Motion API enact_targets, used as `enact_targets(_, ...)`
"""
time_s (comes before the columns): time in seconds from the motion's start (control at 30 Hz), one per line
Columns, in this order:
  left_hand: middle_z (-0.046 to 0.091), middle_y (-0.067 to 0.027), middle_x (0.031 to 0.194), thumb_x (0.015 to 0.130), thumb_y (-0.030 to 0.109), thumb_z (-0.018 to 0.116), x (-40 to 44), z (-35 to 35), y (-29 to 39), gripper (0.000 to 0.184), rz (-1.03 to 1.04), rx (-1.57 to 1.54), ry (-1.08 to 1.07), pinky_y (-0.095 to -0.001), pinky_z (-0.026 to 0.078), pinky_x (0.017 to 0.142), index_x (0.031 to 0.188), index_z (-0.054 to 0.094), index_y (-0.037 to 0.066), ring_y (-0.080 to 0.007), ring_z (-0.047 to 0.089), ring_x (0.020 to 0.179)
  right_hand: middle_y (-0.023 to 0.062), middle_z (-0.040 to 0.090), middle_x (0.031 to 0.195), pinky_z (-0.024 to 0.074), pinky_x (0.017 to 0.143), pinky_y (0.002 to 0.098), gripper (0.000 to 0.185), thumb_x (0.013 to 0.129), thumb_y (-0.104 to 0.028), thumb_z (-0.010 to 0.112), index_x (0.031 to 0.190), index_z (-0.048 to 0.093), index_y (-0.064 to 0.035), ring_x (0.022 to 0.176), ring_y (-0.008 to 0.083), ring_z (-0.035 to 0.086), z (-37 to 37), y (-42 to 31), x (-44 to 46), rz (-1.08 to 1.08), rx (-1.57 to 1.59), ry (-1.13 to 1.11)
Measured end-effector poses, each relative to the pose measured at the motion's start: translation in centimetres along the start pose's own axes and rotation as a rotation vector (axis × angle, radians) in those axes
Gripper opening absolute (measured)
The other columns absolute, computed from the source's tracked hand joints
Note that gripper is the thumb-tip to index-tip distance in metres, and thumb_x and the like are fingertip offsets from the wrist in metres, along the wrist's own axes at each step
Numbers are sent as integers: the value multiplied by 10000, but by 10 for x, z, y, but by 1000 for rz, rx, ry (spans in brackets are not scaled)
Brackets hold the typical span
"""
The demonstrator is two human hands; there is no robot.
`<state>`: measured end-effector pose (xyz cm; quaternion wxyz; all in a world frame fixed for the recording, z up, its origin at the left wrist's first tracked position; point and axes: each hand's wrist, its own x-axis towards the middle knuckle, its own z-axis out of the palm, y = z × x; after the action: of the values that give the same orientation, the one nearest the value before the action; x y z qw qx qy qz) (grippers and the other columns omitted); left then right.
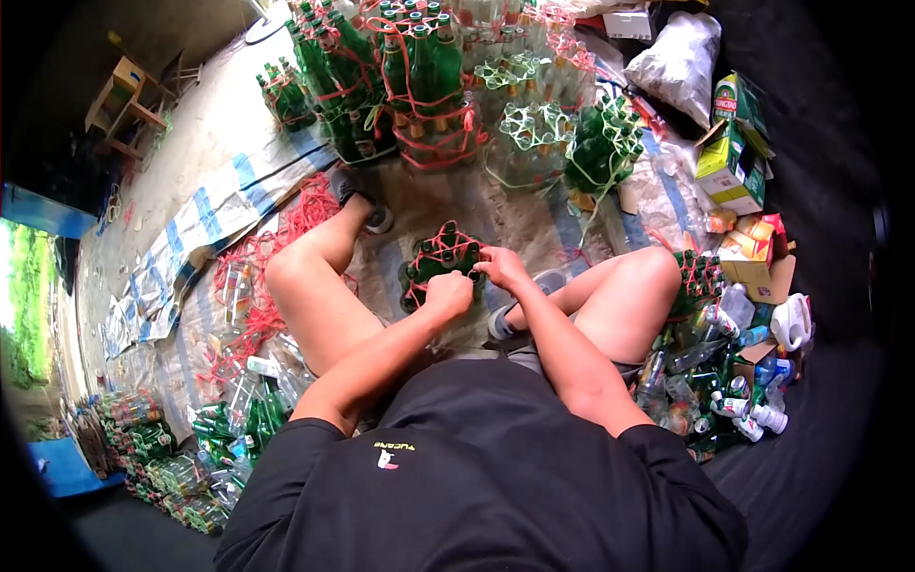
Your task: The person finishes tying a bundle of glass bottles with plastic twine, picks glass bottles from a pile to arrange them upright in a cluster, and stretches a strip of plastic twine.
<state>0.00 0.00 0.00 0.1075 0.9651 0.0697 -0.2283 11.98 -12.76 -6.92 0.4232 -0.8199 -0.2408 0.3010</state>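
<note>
Your left hand (451, 292) is at the green bottle bundle (442, 254), near side; your right hand (502, 269), right side. Fingers curled; what they pinch cannot be told.

Smooth, glossy glass in the bottle bundle (437, 271), plastic-looking red cord heap (307, 212), matt cloth shirt (496, 467), cardboard carton (732, 179)

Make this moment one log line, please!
left hand: at near side of green bottle bundle | right hand: at bundle's right side | string: red, across bottle tops | grip: unclear
</note>
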Motion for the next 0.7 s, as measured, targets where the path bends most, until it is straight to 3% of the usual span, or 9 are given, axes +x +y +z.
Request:
enact_targets(0.07,738,-205,1008,792,295,690,-9,-15,0,312,-62,-118,-92,-468,565,846,990,782,72,-344,722,950,154,732,882,535,771,388,232,800,-220,752,971,746,-64,828,264,704,-1,-18,-4,18,-88,-12)
enact_targets(0.17,738,-187,999,798,286,671,18,-20,-13,314,-130,-306,-182,-460,559,845,990,768,57,-334,719,943,171,716,863,531,758,403,236,796,-228,755,953,734,-53,823,288,700,-19,-26,5,14,-150,-14)
enact_targets(0.23,738,-163,998,869,263,593,37,-10,-22,266,-120,-392,-90,-469,548,849,997,770,110,-358,705,955,188,707,871,527,757,421,249,793,-235,763,943,720,-41,838,331,692,-21,-24,6,16,-175,-3)
enact_targets(0.4,731,-147,1060,951,337,559,38,-12,-15,301,-170,-432,27,-476,544,852,1097,746,152,-347,692,1019,213,691,890,520,768,453,258,827,-261,734,932,696,-29,878,386,675,-19,-21,7,-38,-211,35)
enact_targets(0.57,733,-118,1084,958,374,571,58,8,-22,306,-126,-515,70,-469,544,861,1126,745,186,-326,696,1023,210,698,929,520,791,471,264,858,-274,706,971,690,-36,913,396,671,-25,-17,13,-25,-288,-39)
enact_targets(0.7,741,-126,1063,949,376,596,60,4,-24,292,-148,-540,45,-469,547,863,1128,762,215,-322,706,1010,199,709,963,522,822,492,257,883,-290,695,996,687,-59,946,389,675,-23,-32,8,-84,-285,58)
